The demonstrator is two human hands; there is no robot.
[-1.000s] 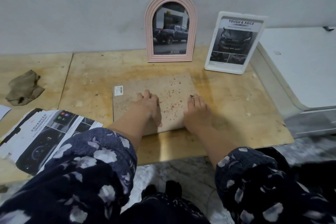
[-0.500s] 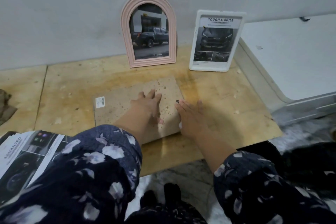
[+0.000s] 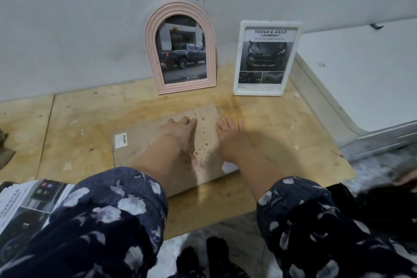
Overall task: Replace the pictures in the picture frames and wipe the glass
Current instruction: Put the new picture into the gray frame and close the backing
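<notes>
Kneeling at a low plywood board [image 3: 282, 133] laid on the floor, the person has both arms stretched fwd. Largest thing w/in reach is the flat speckled backing panel [image 3: 144, 142] lying face-down under the hands, barcode sticker on its far-left corner; a white paper corner peeks out from beneath, just below the right wrist. Looks like the third frame, back up, so my guess is its picture's going in or just went in.

Left hand [image 3: 180, 133] lies flat on the panel, fingers straight and pressing down, holding nothing. Right hand [image 3: 230, 137] sits at the panel's right edge, fingers spread and relaxed, partly on the panel, partly on the board; also holding nothing, as far as I can see.

Beyond the fingertips, leaning on the wall: pink arched frame [image 3: 180, 48] straight ahead of the left hand w/ a pickup photo in it, white frame [image 3: 267, 58] ahead and right of the right hand w/ a "Tough & Agile" sheet. Both seem loaded. Can't tell if their glass has been wiped.

Left of the left sleeve, a stack of brochures [image 3: 27, 205]; farther left at the view's edge, a sliver of brown cloth [image 3: 5, 146], probably the wiper, well apart from both hands.

Room: bare board right of the right hand up to a white slab [image 3: 361, 70]; near edge of the board is close under the forearms, so the panel has little slack toward the person.
</notes>
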